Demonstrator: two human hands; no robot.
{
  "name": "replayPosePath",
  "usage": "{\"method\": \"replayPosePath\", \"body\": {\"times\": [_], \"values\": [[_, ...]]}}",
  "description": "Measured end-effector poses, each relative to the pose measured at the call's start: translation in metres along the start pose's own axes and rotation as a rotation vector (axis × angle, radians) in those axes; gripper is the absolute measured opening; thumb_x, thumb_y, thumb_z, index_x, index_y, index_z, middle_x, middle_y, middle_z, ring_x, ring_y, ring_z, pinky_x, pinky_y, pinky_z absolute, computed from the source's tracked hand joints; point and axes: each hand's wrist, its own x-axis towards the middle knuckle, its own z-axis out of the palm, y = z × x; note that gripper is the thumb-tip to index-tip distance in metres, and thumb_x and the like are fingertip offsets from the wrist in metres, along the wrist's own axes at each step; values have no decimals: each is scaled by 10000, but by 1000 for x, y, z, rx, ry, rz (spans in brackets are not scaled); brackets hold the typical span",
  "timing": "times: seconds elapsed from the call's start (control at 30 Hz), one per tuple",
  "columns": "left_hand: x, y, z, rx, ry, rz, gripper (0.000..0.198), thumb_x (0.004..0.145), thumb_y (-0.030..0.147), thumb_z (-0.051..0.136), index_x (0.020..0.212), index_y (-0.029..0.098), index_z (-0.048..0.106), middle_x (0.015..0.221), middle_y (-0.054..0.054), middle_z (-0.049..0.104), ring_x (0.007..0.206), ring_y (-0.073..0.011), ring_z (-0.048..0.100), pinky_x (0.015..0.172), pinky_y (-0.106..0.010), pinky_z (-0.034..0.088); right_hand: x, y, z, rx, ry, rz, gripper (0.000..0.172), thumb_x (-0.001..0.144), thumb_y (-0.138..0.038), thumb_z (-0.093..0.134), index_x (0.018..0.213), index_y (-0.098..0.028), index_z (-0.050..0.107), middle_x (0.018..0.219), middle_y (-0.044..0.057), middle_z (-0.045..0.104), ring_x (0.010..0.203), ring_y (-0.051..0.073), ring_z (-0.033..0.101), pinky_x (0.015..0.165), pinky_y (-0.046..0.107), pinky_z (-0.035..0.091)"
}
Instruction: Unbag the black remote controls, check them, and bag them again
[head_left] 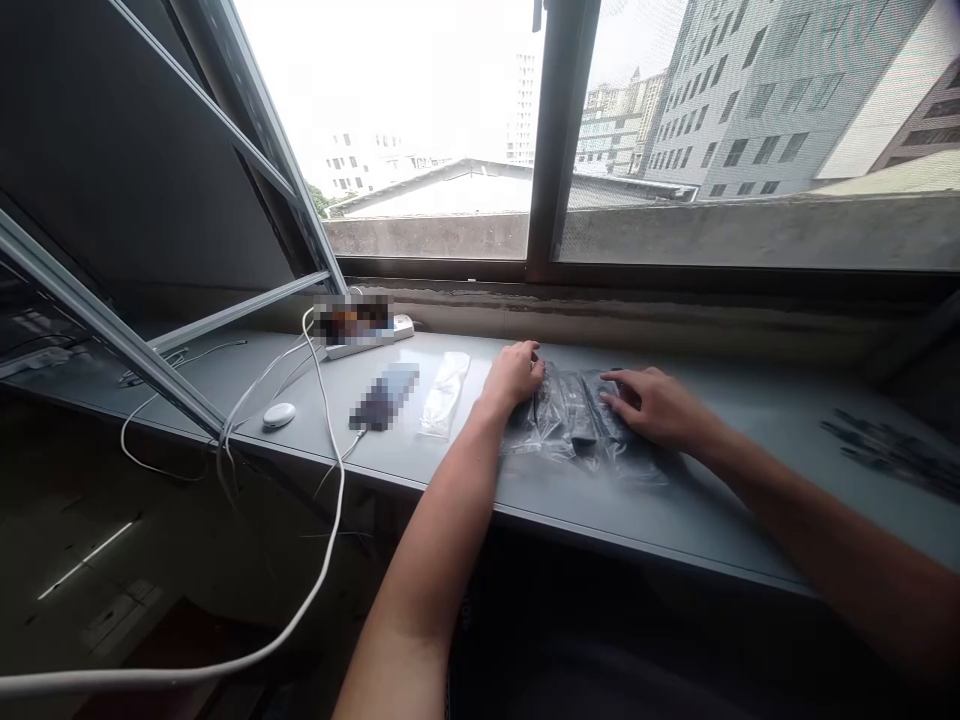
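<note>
Several clear plastic bags with dark contents (577,415) lie side by side on the grey table; what the contents are I cannot make out. My left hand (516,374) rests at the upper left of these bags, fingers bent and slightly apart, with the fingertips partly hidden. On the right-hand bag lies my right hand (646,402), its thumb and forefinger spread with a gap between them. Neither hand visibly grips anything. To the left of my left hand is a white packet (445,393) in clear wrapping.
A blurred phone-like device (385,397) with a white cable lies further left. Beyond it are a round white object (279,416), a power strip (367,338) and a metal frame (180,385). Dark thin pieces (889,450) lie far right. The window runs behind the table (622,530).
</note>
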Motion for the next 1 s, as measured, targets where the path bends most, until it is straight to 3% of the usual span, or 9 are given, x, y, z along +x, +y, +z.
{"method": "replayPosePath", "body": {"times": [0.13, 0.37, 0.63, 0.87, 1.0], "values": [[0, -1, 0, -10, -3, 1, 434, 1097, 240, 606, 1505, 152, 721, 1391, -135, 820, 1411, -317, 697, 1283, -446, 502, -1, -3, -1, 21, -12, -10, 480, 1087, -395, 521, 1429, -208, 801, 1309, 155, 863, 1215, 416, 728, 1079, 558, 559], [0, -1, 2, -7, -6, 5, 424, 1103, 247, 599, 1500, 166, 725, 1398, -134, 816, 1421, -307, 693, 1284, -433, 498, 0, -12, -5, 43, -20, -25, 516, 1064, -548, 596, 1382, -206, 816, 1013, 130, 844, 1021, 380, 723, 1082, 560, 545], [-1, -2, 2, -10, -6, 16, 424, 1103, 243, 603, 1501, 160, 726, 1388, -141, 819, 1408, -305, 699, 1270, -428, 504, -3, -11, -3, 79, -51, 116, 668, 1005, -649, 697, 1504, -213, 782, 957, 132, 821, 1238, 441, 686, 961, 493, 597], [-1, -2, 1, -9, -16, 21, 429, 1109, 241, 601, 1507, 126, 712, 1383, -144, 821, 1408, -319, 693, 1265, -437, 506, 1, -4, -4, 144, -84, 152, 478, 1043, -498, 603, 1353, -214, 832, 942, 99, 822, 911, 327, 758, 857, 444, 586], [-2, 0, 0, -4, -9, 13, 415, 1106, 234, 607, 1496, 152, 724, 1381, -139, 824, 1406, -311, 700, 1256, -431, 513, 1, -11, -13, 206, -75, 145, 428, 1024, -441, 611, 1330, -224, 818, 1015, 107, 843, 886, 322, 768, 840, 448, 597]]}}
